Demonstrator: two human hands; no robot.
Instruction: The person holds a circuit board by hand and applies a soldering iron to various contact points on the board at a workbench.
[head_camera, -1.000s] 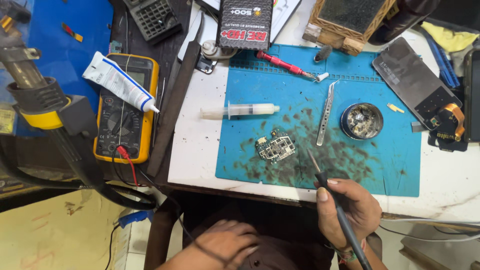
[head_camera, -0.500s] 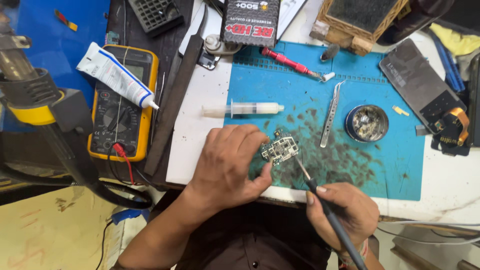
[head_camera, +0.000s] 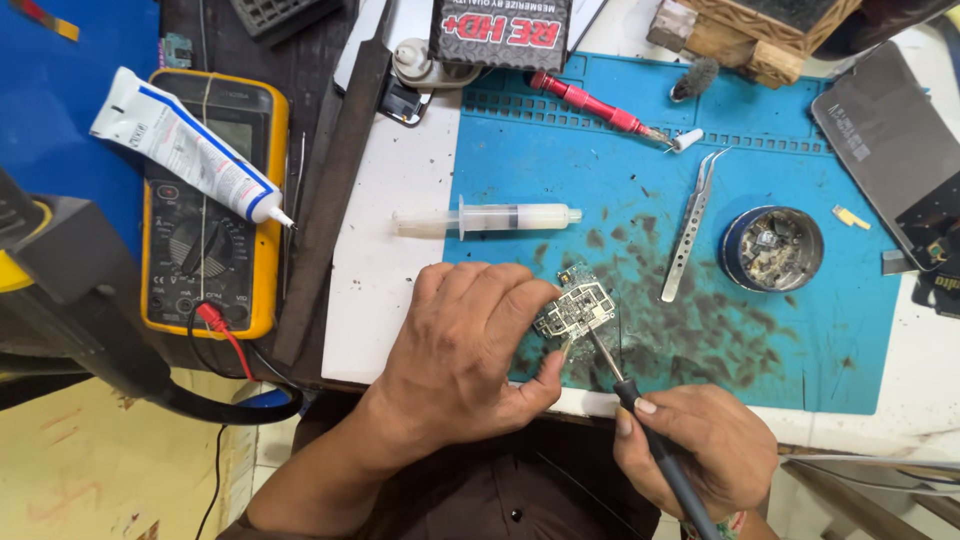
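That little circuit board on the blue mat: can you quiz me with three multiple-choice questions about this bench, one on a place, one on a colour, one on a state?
1. Where does the syringe lie?
A. Beyond the circuit board
B. Inside the round tin
C. On the multimeter

2. What colour is the screwdriver handle?
A. Green
B. Red
C. Black

3. What is the right hand doing?
A. Resting empty
B. Lifting the tweezers
C. Holding a soldering iron to the board

Answers: 1 A, it lies farther up the mat; 2 B, plainly red; 3 C, its tip meets the board that the left hand steadies.
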